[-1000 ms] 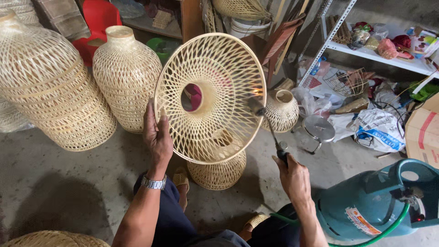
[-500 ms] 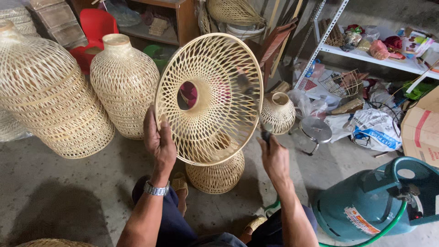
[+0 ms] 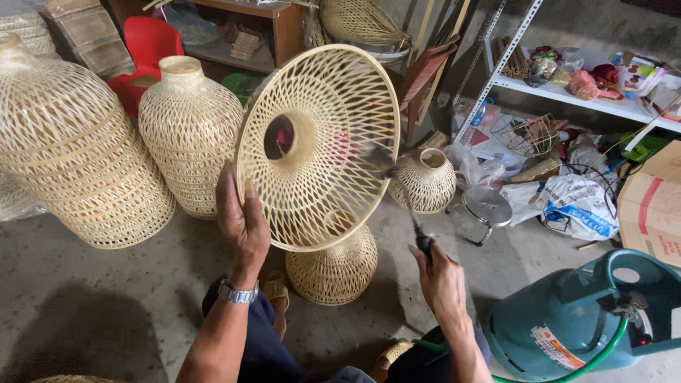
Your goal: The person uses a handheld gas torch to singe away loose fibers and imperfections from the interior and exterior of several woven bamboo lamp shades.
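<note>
Head view: left hand (image 3: 242,221) clasped on the lower rim of a round woven bamboo shade (image 3: 319,145), held upright above a small woven basket (image 3: 333,266) on the concrete floor. Right hand (image 3: 440,280) clenched around a thin torch wand (image 3: 404,202), tip blurred just before the weave; teal gas cylinder (image 3: 574,319) lay near, at right

Left hand (image 3: 241,220) raised, palm away from camera, fingers upright, thumb spread, gripping; watch on wrist, forearm rising from lower frame. Right hand (image 3: 441,280) lower, fist closed, knuckles up, forearm slanting in from bottom right. Hands well apart.
</note>
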